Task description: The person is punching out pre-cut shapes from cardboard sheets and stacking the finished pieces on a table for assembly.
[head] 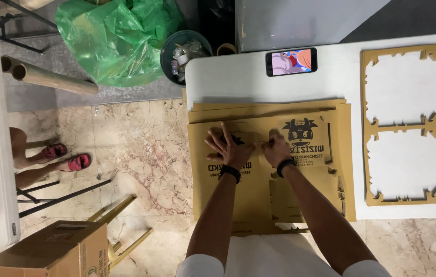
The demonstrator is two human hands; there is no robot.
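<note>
Left hand [226,147], fingers spread, pinned the die-cut cardboard sheet [259,190] flat while the right hand [276,150], fingers curled together, pressed its printed panel [302,138].

— What do you see far from you?
— A phone [291,61] lying on the white table [238,77], a green plastic bag [115,38], a full bin [184,54] beside it.
— And on your left?
— Cardboard tubes [48,77], and near you a cardboard box [48,251].

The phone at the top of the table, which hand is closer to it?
The right hand. It rests on the printed cardboard sheet almost straight below the phone. The left hand presses the same sheet farther to the left.
</note>
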